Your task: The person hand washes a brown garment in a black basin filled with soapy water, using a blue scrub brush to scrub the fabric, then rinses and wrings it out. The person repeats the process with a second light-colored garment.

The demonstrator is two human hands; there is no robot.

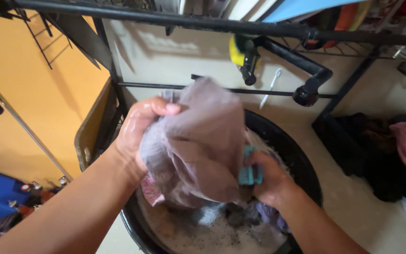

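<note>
Greyish-mauve wet cloth (198, 146) hangs over the black basin (301, 164) of soapy water (212, 226); left hand (137, 134) clamps its top, right hand (266, 176) grips a teal scrubber (247, 169) (against the fabric); slick fingers could drop it, splashing suds.

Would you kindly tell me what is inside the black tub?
The black tub holds sudsy water and a purplish garment. The grey cloth, held by both hands, hides the rest.
</note>
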